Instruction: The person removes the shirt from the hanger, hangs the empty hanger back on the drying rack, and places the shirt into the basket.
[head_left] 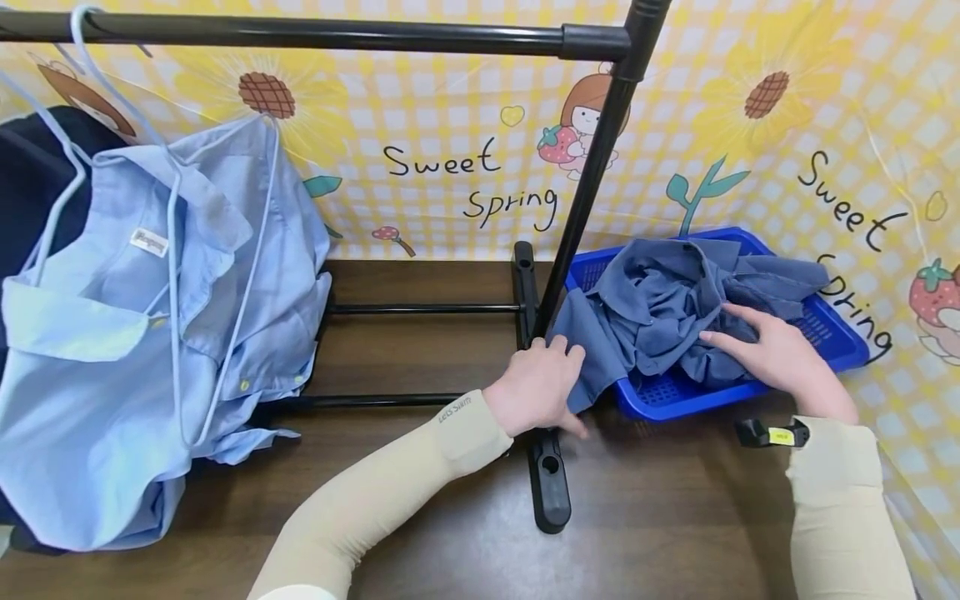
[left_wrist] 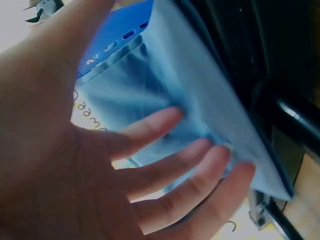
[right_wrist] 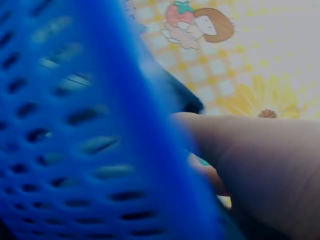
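The garment (head_left: pixel 660 333) is slate blue, the basket (head_left: pixel 675 406) bright blue, the rack (head_left: pixel 337 32) black, the sleeves (head_left: pixel 405 475) beige, the backdrop (head_left: pixel 442 100) yellow-and-white gingham with sunflowers.

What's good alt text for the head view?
A person's left hand and right hand reach to a crumpled slate-blue garment in a blue basket, partly draped over its side. At frame left, a light-blue shirt hangs from a black clothes rack.

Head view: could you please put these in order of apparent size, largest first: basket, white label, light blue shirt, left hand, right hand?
1. Light blue shirt
2. Basket, partly covered
3. Left hand and right hand: too alike to rank
4. White label
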